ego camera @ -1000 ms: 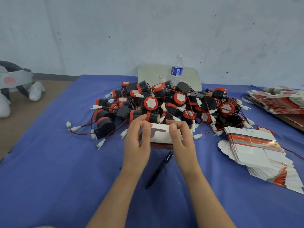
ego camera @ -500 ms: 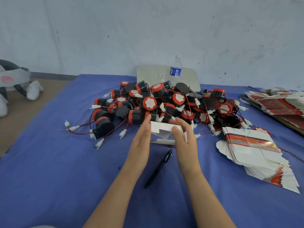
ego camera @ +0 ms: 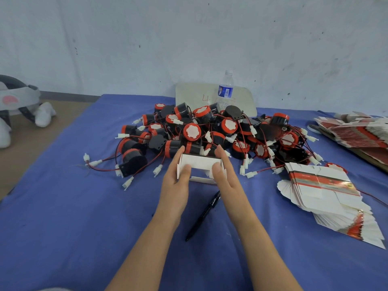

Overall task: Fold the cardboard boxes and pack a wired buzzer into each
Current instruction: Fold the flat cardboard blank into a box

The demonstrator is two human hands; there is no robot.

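The box (ego camera: 199, 163) lies crosswise at frame centre, its ends pressed between the straight fingers of the left hand (ego camera: 175, 182) and right hand (ego camera: 226, 179), the buzzer pile (ego camera: 210, 131) just above it.

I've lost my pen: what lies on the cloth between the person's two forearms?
A black pen, lying slantwise on the blue cloth, shown in the head view.

A red handwritten mark beginning with "4" stands on the white board (ego camera: 189, 97); the rest is too faint to read. The water bottle (ego camera: 226, 89) has a blue label with a barcode, its wording illegible. Print on the red bands of the flat cardboard boxes (ego camera: 323, 185) is too small to read.
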